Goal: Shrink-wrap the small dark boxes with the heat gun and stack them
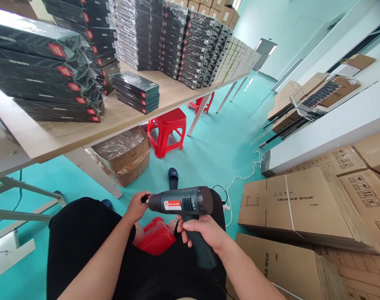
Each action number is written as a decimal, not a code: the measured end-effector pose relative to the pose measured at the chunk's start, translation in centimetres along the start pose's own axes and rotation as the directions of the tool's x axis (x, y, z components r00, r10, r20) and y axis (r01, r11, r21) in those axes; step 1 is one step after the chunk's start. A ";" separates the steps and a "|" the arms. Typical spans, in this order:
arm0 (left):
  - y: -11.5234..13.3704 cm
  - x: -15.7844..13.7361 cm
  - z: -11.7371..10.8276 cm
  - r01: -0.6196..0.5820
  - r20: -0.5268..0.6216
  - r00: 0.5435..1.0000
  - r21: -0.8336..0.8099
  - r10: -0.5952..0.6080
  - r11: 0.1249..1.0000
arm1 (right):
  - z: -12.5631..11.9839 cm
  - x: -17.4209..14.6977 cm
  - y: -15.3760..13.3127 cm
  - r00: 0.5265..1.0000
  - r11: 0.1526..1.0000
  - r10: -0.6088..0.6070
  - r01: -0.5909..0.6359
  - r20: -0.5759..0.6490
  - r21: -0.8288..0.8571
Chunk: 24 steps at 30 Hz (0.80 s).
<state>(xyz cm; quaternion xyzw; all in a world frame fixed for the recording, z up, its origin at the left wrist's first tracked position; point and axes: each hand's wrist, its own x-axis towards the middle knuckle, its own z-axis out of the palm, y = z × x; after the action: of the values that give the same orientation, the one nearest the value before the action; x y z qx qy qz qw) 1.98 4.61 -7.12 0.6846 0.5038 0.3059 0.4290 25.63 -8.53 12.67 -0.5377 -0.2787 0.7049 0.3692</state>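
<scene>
A dark heat gun (183, 201) with a red and white label lies sideways above my lap, its nozzle towards the left. My right hand (205, 233) is wrapped around the top of its grip, below the barrel. At the front end, my left hand (138, 207) has its fingers closed at the nozzle tip, where a small dark piece shows between them. Whether that piece is part of the nozzle or separate, I cannot tell. Beneath the gun, a red plastic stool (157, 239) shows between my black-clad legs.
On the wooden table (121, 116) stand plastic-wrapped stacks of black boxes (46, 75) and a short pile of black boxes (135, 91). An open carton (124, 156) and a red stool (168, 129) are below. Flattened cartons (290, 200) lie at right; a white cable (236, 179) crosses the floor.
</scene>
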 end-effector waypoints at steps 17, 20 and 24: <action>0.7 -0.1 -0.3 0.082 -0.029 0.996 -0.146 -0.087 0.986 | -3.0 0.2 0.6 0.993 1.000 0.010 -0.009 -0.117 0.002; 0.6 -0.1 -0.4 0.080 -0.035 0.996 -0.125 -0.085 0.989 | -3.0 0.1 0.4 0.985 1.000 -0.012 0.012 -0.172 -0.003; 0.6 0.0 -0.1 0.059 -0.009 0.998 -0.149 -0.061 0.987 | -1.4 -0.2 0.4 0.993 0.999 0.042 -0.043 -0.110 -0.006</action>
<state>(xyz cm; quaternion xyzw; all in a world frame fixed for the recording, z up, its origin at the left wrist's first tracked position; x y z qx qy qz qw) 2.12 4.62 -6.56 0.6329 0.5028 0.3341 0.4847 26.89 -8.99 12.08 -0.5828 -0.2496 0.6809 0.3666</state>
